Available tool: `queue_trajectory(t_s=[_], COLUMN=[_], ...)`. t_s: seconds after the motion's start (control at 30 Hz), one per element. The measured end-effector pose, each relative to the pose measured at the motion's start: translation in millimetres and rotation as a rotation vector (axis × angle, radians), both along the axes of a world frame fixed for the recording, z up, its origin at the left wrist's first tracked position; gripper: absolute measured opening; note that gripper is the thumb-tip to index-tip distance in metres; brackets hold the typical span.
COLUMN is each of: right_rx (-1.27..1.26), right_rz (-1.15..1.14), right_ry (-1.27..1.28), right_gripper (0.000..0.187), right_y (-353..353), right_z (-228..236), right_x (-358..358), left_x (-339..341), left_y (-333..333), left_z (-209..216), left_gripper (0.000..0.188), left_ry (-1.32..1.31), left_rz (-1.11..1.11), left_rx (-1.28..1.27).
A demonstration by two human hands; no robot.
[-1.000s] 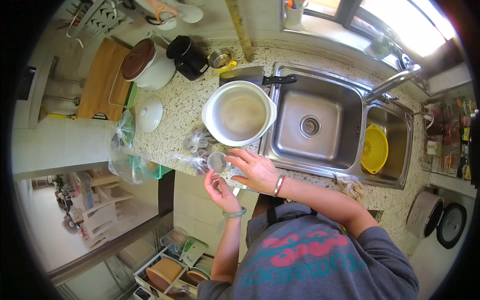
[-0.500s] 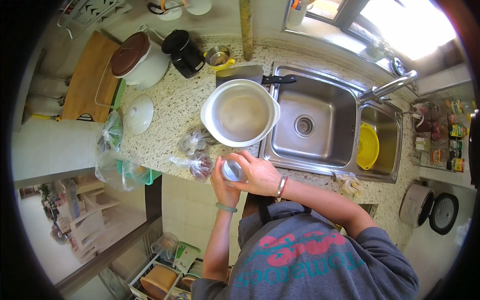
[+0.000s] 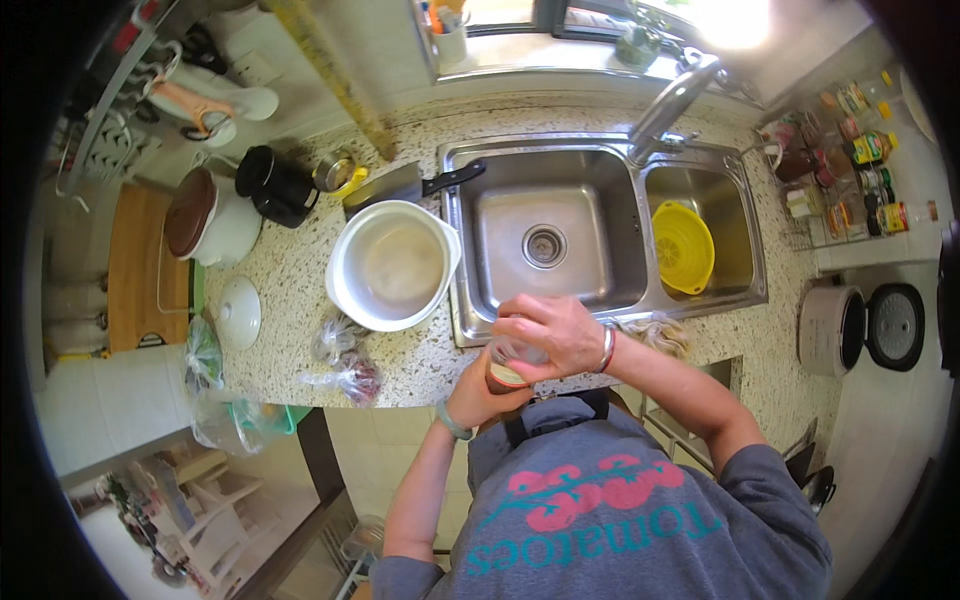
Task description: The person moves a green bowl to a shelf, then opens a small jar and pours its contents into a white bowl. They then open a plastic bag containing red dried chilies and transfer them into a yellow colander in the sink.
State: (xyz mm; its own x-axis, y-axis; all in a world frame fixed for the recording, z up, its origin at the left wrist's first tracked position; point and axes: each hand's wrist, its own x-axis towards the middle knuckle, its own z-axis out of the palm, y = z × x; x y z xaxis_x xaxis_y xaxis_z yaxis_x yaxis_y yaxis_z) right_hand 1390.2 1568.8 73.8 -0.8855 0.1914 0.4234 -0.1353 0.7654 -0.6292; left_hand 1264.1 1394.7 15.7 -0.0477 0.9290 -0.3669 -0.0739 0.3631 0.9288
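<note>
Just over the counter's front edge, my left hand (image 3: 478,396) is wrapped round a small jar (image 3: 506,376) with a reddish-brown side. My right hand (image 3: 562,335) curls over the jar's top, its fingers closed round a clear, lid-like piece (image 3: 517,351). Whether that piece is apart from the jar is hidden by my fingers. Left of my hands, a white two-handled pot (image 3: 392,268) sits on the counter with a little cloudy matter in its bottom. Beside it lie knotted clear plastic bags (image 3: 354,380), one with dark red contents.
A cleaver (image 3: 400,188) lies behind the pot, its handle over the rim of the steel sink (image 3: 545,200). A yellow strainer (image 3: 684,248) sits in the smaller basin. A crumpled cloth (image 3: 655,335) rests at the front edge. A white lid (image 3: 239,312) lies at left.
The view has swung right, so the pot and sink appear further left. My hands have moved right, in front of the sink, and the jar is turned, showing its reddish-brown side.
</note>
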Motion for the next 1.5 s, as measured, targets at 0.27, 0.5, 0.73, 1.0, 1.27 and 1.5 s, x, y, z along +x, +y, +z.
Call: queue_trajectory(t_s=[0.27,0.5,0.73,1.0,1.27,1.5], right_rx=[-1.166,-1.108,-0.302,-0.394,-0.795,-0.716], right_rz=[-0.019,-0.044,-0.323,-0.197,-0.049,-0.153], right_ry=[0.229,0.273,0.126,-0.333,-0.206,-0.212], right_gripper=[0.043,0.034,0.035,0.055,0.056,0.054], right_y=[41.2,23.9,46.4,34.5,33.2,29.2], right_z=[0.0,-6.0,42.2,27.0,-4.3,-6.4], right_x=[45.8,71.7,120.9,119.9,105.1,106.8], left_x=[16.9,40.0,45.3,46.6,42.4,43.8], left_y=[59.6,86.1,101.1,122.5,141.7,145.0], left_z=[34.7,56.4,49.5,87.3,111.8,103.7], left_gripper=[0.085,0.081,0.078,0.072,0.070,0.076], left_ry=[-0.186,0.039,0.652,1.198,1.334,1.224], left_rz=[-0.121,-0.193,-0.014,-0.204,-0.330,-0.311], left_rx=[0.386,0.329,0.432,0.509,0.490,0.447])
